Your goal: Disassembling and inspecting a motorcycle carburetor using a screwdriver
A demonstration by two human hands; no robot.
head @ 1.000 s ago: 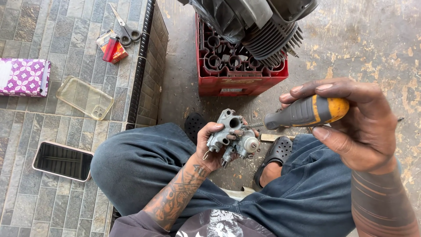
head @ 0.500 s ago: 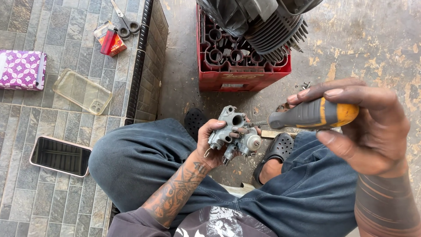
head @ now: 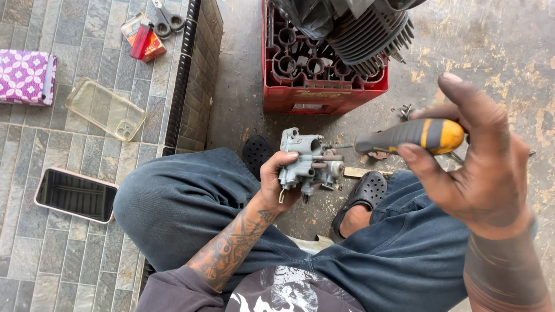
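My left hand (head: 276, 182) grips a grey metal carburettor (head: 306, 159) above my knees. My right hand (head: 480, 162) holds a screwdriver (head: 410, 136) with a grey and yellow handle, level, its thin shaft pointing left. The tip meets the carburettor's right side. Both hands hover over my lap in blue jeans (head: 191, 202).
A red plastic crate (head: 300, 95) stands ahead with a finned engine part (head: 370, 32) on it. On the tiled step to the left lie a phone (head: 75, 195), a clear phone case (head: 107, 110), a purple patterned pouch (head: 23, 75), scissors (head: 167, 17). Loose bolts (head: 404, 110) lie on the concrete.
The screwdriver tip has stayed on the carburettor while my right hand shifted slightly right and closer to the camera. The left hand keeps its grip.
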